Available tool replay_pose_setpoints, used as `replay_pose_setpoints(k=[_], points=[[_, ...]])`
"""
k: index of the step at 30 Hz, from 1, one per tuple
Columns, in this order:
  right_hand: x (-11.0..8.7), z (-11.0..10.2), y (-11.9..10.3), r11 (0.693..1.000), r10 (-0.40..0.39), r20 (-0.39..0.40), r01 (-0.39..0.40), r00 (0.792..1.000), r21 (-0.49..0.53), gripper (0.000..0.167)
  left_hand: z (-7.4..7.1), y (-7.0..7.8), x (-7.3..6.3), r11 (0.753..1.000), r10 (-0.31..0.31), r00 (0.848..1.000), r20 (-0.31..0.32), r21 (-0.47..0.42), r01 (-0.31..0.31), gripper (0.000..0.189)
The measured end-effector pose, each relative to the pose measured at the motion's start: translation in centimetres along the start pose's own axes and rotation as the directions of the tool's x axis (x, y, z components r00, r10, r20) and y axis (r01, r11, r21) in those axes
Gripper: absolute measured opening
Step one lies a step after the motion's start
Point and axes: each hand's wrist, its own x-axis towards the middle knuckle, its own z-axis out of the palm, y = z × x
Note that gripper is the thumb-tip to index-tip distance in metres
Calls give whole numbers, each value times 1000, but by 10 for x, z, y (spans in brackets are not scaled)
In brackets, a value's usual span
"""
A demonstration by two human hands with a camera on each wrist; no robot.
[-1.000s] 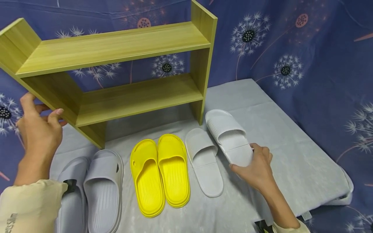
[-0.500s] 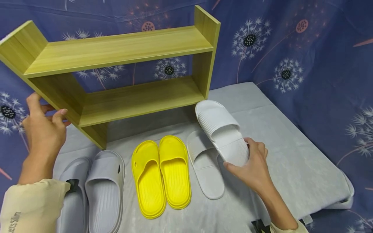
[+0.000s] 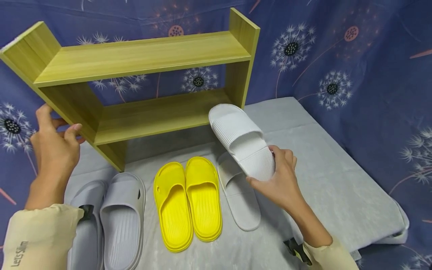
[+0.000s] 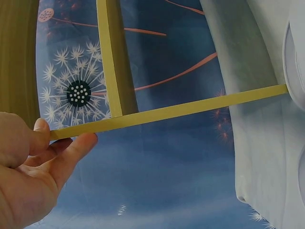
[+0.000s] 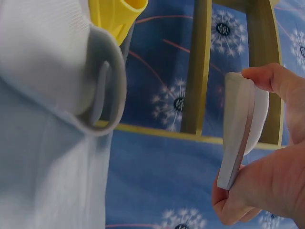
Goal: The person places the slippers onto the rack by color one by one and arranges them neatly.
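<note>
My right hand (image 3: 278,182) pinches a white slide slipper (image 3: 237,129) by its heel, thumb on one side and fingers on the other. The slipper is raised with its toe tilted up, in front of the right end of the lower board of a wooden shelf (image 3: 145,56). Its mate, another white slipper (image 3: 244,206), lies on the grey cloth below, partly covered in the head view. At the shelf's left side panel, my left hand (image 3: 55,146) grips the edge between thumb and fingers; the left wrist view shows that panel (image 4: 181,112) edge-on.
A pair of yellow slippers (image 3: 204,210) lies on the grey cloth (image 3: 337,168) before the shelf. Larger grey slippers (image 3: 121,221) are to their left, partly behind my left sleeve (image 3: 44,232). Blue dandelion-print fabric (image 3: 371,93) hangs behind and at the right.
My right hand has lifted the white slipper and carried it left and up toward the lower board. The left hand keeps its grip on the shelf; the view has shifted slightly.
</note>
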Motion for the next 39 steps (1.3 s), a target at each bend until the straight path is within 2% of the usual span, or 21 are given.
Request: replay_pose_setpoints(k=[6,12,19,26,31,39], points=[[16,7,-19,998,-55,43,53,998,38,90,-1,0,-2,1000,20,1000,-2,8,-20,57],[21,-2,-40,985,-157,47,153,986,72,89,0,-1,-2,998,54,998,-10,-12,-54,56],[25,-15,-75,948,-303,33,298,952,111,90,-1,-1,-1,999,53,999,-7,3,-53,57],[47,-21,-106,913,-394,30,387,919,129,89,-3,-3,0,1000,27,1000,14,15,-27,56],[67,-24,-127,909,-404,54,394,913,135,86,-3,-3,0,1000,23,1000,19,20,-23,55],[95,-25,-163,947,-318,121,308,940,91,89,-5,-4,1,999,41,999,14,14,-41,54]])
